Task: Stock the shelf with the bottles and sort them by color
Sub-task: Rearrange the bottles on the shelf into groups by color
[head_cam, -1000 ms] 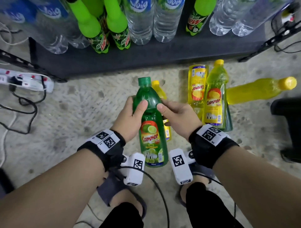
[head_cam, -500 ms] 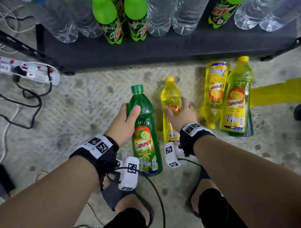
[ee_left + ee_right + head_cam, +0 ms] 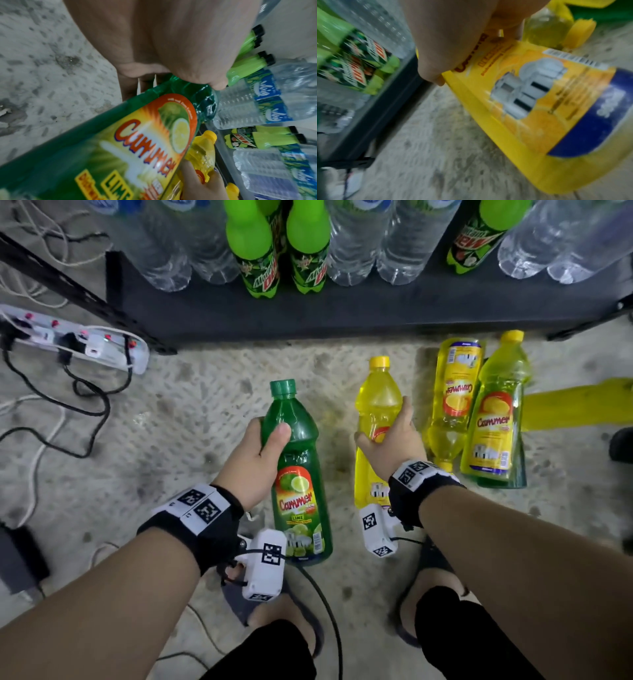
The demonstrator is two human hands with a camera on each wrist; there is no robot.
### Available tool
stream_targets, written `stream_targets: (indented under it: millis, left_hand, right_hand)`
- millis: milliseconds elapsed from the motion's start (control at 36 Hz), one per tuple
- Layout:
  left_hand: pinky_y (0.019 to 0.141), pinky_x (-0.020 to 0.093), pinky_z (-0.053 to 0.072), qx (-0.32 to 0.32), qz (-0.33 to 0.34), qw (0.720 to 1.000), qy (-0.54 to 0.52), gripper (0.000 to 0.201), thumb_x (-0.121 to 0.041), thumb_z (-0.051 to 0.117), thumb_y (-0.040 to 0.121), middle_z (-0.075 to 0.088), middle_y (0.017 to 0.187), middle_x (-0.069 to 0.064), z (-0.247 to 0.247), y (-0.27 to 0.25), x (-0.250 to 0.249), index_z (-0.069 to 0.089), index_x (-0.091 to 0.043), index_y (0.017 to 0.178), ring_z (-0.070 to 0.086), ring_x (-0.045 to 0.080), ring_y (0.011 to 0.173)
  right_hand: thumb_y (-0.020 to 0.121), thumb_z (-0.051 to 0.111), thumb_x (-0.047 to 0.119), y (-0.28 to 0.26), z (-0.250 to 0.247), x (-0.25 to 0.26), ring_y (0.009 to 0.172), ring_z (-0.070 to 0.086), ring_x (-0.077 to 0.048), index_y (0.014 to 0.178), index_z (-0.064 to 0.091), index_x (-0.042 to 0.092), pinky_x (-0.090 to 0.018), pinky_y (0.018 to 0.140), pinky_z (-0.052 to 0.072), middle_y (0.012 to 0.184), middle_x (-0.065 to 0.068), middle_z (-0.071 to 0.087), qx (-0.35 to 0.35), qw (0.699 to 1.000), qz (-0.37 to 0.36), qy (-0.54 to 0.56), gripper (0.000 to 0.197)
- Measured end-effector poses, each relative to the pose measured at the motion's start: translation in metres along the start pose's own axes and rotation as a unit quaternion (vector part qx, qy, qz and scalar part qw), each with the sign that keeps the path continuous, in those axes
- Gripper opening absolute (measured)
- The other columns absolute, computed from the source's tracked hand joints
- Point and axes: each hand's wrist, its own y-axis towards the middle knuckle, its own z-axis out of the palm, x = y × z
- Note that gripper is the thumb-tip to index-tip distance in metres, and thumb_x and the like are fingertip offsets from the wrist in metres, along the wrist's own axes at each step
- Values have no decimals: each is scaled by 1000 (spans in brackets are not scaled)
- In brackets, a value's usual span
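The left hand (image 3: 251, 463) grips a green bottle (image 3: 301, 477) around its shoulder, thumb across the front and fingers curled behind, holding it above the floor (image 3: 191, 419) with the cap pointing toward the shelf (image 3: 342, 313). Just beside it, the right hand (image 3: 394, 445) has its grip wrapped round the middle of a yellow bottle (image 3: 376, 402), fingers curled over the label. To the right, two more yellow bottles (image 3: 493, 419) lie side by side on the floor, touching each other, one cap toward the shelf and the other reversed. On the shelf stand clear water bottles (image 3: 356, 244) and bright green soda bottles (image 3: 257, 251), mixed together. A white power strip (image 3: 78, 344) with dark cables lies on the floor to the left.
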Motion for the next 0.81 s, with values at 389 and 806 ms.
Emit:
stream_targets:
  millis: [389, 806]
  left_hand:
    - [78, 21, 47, 7, 45, 999, -15, 40, -58, 40, 100, 65, 111, -17, -67, -147, -169, 46, -29, 128, 65, -6, 94]
    - [86, 24, 50, -39, 126, 988, -83, 12, -46, 50, 102, 70, 111, -16, -137, -293, -375, 54, -45, 113, 67, -6, 96]
  right_hand:
    - [77, 81, 53, -156, -195, 73, 85, 60, -24, 157, 5, 20, -29, 71, 41, 103, 0, 61, -33, 989, -98, 103, 115]
    - [64, 91, 43, -291, -430, 176, 92, 66, -6, 122, 40, 28, -38, 83, 57, 102, 15, 64, -99, 946, -185, 248, 79]
